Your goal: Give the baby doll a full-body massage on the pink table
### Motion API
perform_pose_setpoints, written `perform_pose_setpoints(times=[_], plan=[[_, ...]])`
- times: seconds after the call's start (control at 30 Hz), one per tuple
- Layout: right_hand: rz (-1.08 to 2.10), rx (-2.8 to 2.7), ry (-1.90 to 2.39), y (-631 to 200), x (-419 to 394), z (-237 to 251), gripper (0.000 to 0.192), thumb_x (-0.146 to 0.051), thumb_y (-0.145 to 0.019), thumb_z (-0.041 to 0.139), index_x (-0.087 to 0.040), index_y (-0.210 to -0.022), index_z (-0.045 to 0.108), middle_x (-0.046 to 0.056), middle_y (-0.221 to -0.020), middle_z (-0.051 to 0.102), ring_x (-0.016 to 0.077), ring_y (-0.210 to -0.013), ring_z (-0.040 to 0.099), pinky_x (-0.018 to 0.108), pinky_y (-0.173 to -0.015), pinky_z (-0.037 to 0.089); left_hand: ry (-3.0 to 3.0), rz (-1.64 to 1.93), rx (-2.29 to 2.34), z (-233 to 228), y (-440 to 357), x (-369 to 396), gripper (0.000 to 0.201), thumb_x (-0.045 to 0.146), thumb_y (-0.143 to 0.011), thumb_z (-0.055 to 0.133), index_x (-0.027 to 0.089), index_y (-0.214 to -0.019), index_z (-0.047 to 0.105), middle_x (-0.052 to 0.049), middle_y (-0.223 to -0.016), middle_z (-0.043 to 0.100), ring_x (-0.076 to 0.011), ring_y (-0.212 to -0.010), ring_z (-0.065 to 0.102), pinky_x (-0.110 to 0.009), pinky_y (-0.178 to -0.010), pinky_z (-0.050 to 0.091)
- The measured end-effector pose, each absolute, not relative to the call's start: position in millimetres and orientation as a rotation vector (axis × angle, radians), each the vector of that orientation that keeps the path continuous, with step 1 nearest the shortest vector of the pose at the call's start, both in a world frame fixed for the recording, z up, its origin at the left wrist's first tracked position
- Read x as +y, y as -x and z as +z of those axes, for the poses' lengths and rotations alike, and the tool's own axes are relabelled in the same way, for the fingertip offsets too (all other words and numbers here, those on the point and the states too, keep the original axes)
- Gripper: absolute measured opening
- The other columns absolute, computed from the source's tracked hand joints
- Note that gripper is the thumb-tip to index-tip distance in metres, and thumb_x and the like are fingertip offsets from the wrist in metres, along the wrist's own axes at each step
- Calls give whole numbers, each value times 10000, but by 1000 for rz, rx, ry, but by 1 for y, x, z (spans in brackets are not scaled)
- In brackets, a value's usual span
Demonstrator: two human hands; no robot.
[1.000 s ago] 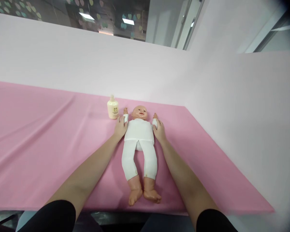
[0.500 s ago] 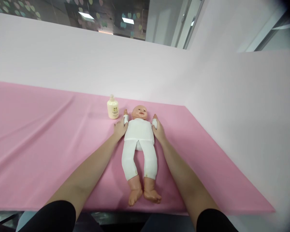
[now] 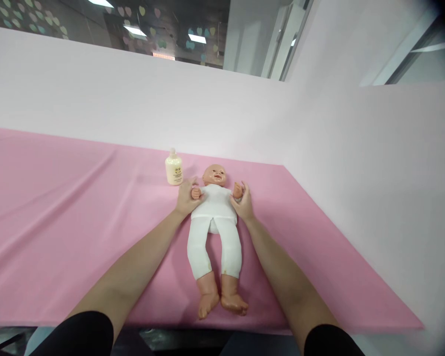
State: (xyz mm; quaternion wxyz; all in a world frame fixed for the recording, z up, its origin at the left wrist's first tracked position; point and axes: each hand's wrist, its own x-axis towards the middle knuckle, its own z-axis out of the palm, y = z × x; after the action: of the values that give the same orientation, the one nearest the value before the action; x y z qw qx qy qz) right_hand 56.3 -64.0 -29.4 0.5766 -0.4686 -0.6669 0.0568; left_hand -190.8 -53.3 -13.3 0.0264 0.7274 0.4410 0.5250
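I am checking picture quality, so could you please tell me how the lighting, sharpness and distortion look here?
Head view: soft, even light; faint shadows beside the doll and forearms; hands and bottle sharp; straight edges bow from wide-angle distortion; dark vignette top right.

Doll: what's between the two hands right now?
In the head view, the doll lies between them: the left hand and the right hand each grip one of its arms, chest between.

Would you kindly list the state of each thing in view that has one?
Doll: lying face up, legs straight, arms folded in.
Left hand: wrapped around one doll arm.
Right hand: wrapped around the other doll arm.
Bottle: upright, capped, untouched.
Pink cloth: spread out, lightly creased.
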Motion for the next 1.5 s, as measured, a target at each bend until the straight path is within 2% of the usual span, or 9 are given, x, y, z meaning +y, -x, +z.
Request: perform_pose_setpoints(times=[0.17,0.33,0.53,0.67,0.77,0.9,1.0,1.2,1.5], plan=[[-5,-1726,1003,-51,-79,-20,346,-306,-807,551,-203,-1137,547,96,-1052,638,234,-979,602,419,-912,489,-2534,1449,1102,-11,189,-59,290,390,-742,620,200,-959,586,-67,-922,651,-227,-897,590,-389,-854,453],[-26,-1818,954,-50,-83,-18,359,-261,-782,524,-200,-1135,544,90,-1008,645,233,-940,605,419,-869,505,-2569,1424,1049,-11,189,-59,247,387,-751,616,203,-911,582,-70,-894,654,-227,-866,598,-384,-818,470],[-7,-1803,906,-55,-72,-30,615,-293,-830,473,-165,-1397,275,144,-1227,536,250,-1144,534,469,-1011,440,-2394,1459,1132,-11,187,-57,435,353,-836,492,125,-1205,512,-136,-1066,632,-264,-1004,595,-441,-918,457],[-15,-1783,968,-56,-66,-32,567,-296,-912,367,-146,-1435,207,174,-1363,441,253,-1283,435,480,-1080,376,-2273,1483,1200,-15,185,-52,621,302,-888,394,83,-1446,235,-196,-1326,507,-284,-1240,483,-484,-1054,360],[-26,-1788,1061,-56,-65,-29,574,-271,-943,289,-136,-1474,117,179,-1447,360,252,-1364,340,494,-1121,319,-2237,1477,1247,-22,184,-46,683,328,-915,371,82,-1488,92,-218,-1465,345,-298,-1366,338,-505,-1110,281],[-40,-1819,1126,-56,-61,-28,585,-225,-944,224,-149,-1496,46,149,-1507,279,242,-1425,221,506,-1148,265,-2180,1501,1262,-29,186,-38,647,327,-946,323,65,-1487,83,-227,-1524,217,-289,-1431,192,-487,-1157,192],[-14,-1760,1204,-58,-56,-32,577,-223,-932,248,-132,-1485,111,164,-1518,218,264,-1436,172,522,-1133,275,-2121,1500,1285,-31,188,-36,630,295,-942,337,86,-1486,96,-210,-1538,184,-276,-1443,149,-474,-1170,164],[7,-1626,1195,-65,-53,-32,464,-202,-870,392,-158,-1332,382,160,-1320,441,252,-1261,417,484,-1063,373,-2022,1520,1331,-29,189,-38,609,216,-884,437,148,-1444,208,-176,-1528,208,-268,-1434,188,-467,-1162,215],[-21,-1703,1307,-71,-47,-39,488,-250,-884,388,-170,-1365,385,149,-1284,523,281,-1206,475,510,-1028,392,-1945,1369,1509,-28,191,-38,610,219,-852,465,174,-1432,282,-162,-1527,201,-317,-1426,200,-528,-1121,284]])
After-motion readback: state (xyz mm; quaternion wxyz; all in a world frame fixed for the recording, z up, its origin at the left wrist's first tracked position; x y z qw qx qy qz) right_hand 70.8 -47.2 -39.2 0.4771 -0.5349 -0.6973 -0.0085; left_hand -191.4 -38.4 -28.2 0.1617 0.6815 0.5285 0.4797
